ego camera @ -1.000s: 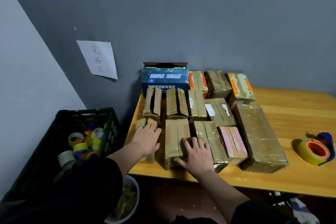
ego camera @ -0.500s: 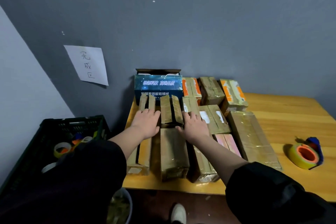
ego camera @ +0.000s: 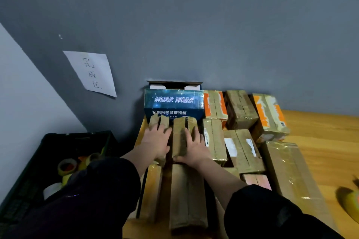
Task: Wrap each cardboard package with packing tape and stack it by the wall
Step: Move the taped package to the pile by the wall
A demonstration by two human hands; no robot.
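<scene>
Both my hands lie flat, fingers straight: left hand [ego camera: 156, 142] on the leftmost taped package [ego camera: 159, 122], right hand [ego camera: 193, 148] against the neighbouring package [ego camera: 181, 136], both just before the blue box [ego camera: 173, 103] at the wall [ego camera: 213, 35]. Risk: an uneven push could skew the row or tip the narrow left package off the table edge [ego camera: 138, 137]; glossy tape may let my palms slip.

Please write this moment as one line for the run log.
stage: arranging taped packages | left hand: flat on package by blue box | right hand: on neighbouring package | tape roll: on table
</scene>
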